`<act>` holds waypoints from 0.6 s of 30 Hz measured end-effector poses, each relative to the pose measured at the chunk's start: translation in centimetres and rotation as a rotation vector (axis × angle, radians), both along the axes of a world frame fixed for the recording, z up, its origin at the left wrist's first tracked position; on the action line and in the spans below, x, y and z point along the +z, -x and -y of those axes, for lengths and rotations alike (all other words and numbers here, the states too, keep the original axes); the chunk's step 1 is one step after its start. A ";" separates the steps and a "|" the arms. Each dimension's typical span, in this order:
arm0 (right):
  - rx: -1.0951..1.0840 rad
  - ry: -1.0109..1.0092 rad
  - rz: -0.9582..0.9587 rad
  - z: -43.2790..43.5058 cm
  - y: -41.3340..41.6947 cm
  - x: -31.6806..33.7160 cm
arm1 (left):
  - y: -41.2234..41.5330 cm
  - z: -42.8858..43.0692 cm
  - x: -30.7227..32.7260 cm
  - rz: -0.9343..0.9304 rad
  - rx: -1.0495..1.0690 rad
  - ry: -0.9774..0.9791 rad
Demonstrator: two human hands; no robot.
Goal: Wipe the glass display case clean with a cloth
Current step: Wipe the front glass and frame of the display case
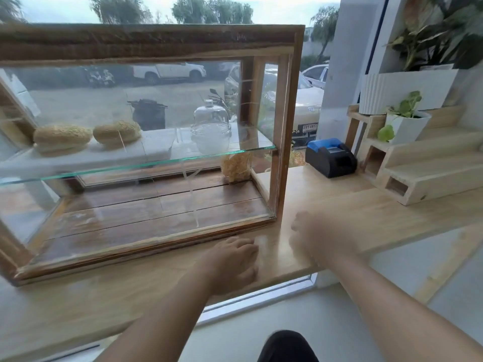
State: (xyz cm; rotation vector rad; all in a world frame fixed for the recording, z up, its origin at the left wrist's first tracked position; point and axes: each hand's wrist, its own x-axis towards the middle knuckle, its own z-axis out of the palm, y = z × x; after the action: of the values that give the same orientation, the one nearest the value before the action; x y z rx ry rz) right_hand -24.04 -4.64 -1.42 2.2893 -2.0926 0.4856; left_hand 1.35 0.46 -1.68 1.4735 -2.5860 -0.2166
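Both hands down on the worktop [326, 194], and no cloth anywhere in view. The glass display case [156, 45] sits ahead and to the left of them, its long axis running left to right along the worktop. The left hand [230, 259] is the nearer one, just beside the case's front bottom edge close to its right corner. Its grip is slack, fingers lying flat, holding nothing. The right hand [318, 239] lies off past that corner, apart from the wood (it's smeared by blur, so I cannot tell how its grip stands). Any writing? Only a number plate [309, 126] outside, digits too soft to read, and the receipt printer [330, 158] shows no legible brand.
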 end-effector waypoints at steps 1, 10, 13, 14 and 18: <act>0.054 0.019 -0.010 -0.5 -0.2 0.4 | -0.4 -0.2 0.5 0.003 0.000 0.019; 0.406 0.474 0.008 -2.5 -5.0 9.6 | -4.6 -1.7 10.9 0.027 0.002 0.556; 0.439 0.703 -0.011 -2.3 -6.6 13.1 | -6.4 -2.1 15.3 0.107 0.014 0.738; 0.439 0.760 0.006 -2.1 -7.1 14.3 | -7.0 -2.2 16.7 0.119 0.030 0.785; 0.469 0.894 0.040 -1.1 -9.1 19.2 | -9.7 -2.0 22.0 0.134 0.109 1.024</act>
State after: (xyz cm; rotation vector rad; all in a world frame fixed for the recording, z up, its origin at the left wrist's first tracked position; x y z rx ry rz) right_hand -14.92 -3.54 17.82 2.1190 -0.9537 1.1743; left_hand 11.10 2.46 20.33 1.1899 -2.0746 1.0724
